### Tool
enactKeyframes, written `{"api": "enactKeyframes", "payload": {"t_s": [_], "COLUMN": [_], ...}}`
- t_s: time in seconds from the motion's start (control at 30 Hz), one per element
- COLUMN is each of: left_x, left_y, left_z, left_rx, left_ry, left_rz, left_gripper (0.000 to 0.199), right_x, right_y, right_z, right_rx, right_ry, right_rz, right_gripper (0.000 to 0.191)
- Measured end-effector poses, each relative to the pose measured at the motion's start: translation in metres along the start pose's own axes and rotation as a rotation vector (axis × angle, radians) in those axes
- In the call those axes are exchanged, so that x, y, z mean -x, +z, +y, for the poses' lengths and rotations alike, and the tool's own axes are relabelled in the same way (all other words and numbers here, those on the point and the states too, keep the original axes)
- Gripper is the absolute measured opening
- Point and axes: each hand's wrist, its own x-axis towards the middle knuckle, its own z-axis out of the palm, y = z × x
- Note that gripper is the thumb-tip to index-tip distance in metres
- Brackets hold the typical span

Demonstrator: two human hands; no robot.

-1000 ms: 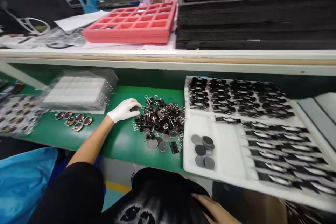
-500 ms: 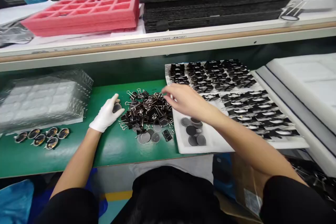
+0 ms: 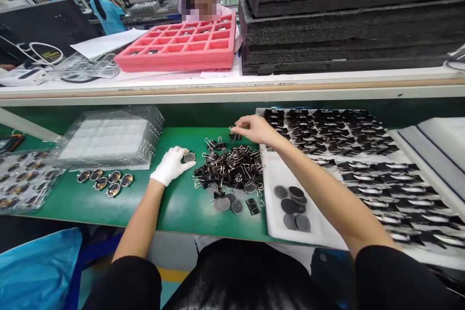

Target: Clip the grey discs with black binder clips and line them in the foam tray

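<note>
Binder clip (image 3: 234,135): small, light, stiff, springy, likely best pinched by its body. The right hand (image 3: 254,128) is pinching it, fingertips together, above the clip pile (image 3: 228,167). The gloved left hand (image 3: 170,164) is clamping 1 thin, probably slippery disc (image 3: 189,157) beside the pile.

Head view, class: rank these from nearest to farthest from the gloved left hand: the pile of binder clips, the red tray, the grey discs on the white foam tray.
Measured from the left hand:
1. Pile of binder clips, just to its right on the green mat.
2. Grey discs, farther right, on the white foam tray.
3. Red tray, up on the shelf behind.
</note>
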Motion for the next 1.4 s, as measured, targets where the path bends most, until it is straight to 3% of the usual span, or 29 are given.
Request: {"api": "enactKeyframes", "payload": {"t_s": [0.1, 0.23, 0.33, 0.43, 0.53, 0.6, 0.73, 0.9, 1.1, 1.4], "left_x": [0.001, 0.001, -0.002, -0.01, -0.019, -0.025, -0.032, -0.038, -0.043, -0.046], "left_y": [0.0, -0.007, -0.029, -0.062, -0.089, -0.098, -0.1, -0.095, -0.094, -0.087], "left_z": [-0.001, -0.004, 0.009, 0.049, 0.104, 0.137, 0.17, 0.171, 0.167, 0.169], "left_rx": [-0.032, 0.016, 0.095, 0.134, 0.107, 0.041, -0.044, -0.068, -0.044, -0.082], "left_ry": [0.027, 0.043, 0.075, 0.168, 0.322, 0.417, 0.522, 0.573, 0.61, 0.602], "left_rz": [0.011, 0.086, 0.219, 0.27, 0.231, 0.235, 0.285, 0.345, 0.353, 0.322], "left_gripper": [0.041, 0.037, 0.04, 0.043, 0.043, 0.044, 0.04, 0.038, 0.036, 0.039], "right_x": [0.026, 0.067, 0.092, 0.107, 0.114, 0.116, 0.12, 0.122, 0.121, 0.123], "right_y": [-0.008, -0.008, -0.007, -0.004, 0.0, 0.004, 0.007, 0.005, 0.008, 0.023], "right_z": [0.013, 0.025, 0.025, 0.014, 0.0, -0.006, -0.001, 0.014, 0.012, 0.022], "right_rx": [-0.225, -0.835, -1.161, -1.31, -1.368, -1.386, -1.385, -1.404, -1.418, -1.402], "right_ry": [0.081, 0.369, 0.539, 0.566, 0.519, 0.497, 0.51, 0.576, 0.509, 0.531], "right_rz": [0.126, 0.231, 0.136, -0.017, -0.097, -0.074, 0.066, 0.053, -0.047, 0.081], "right_gripper": [0.038, 0.043, 0.05, 0.043, 0.041, 0.042, 0.042, 0.048, 0.051, 0.043]}}
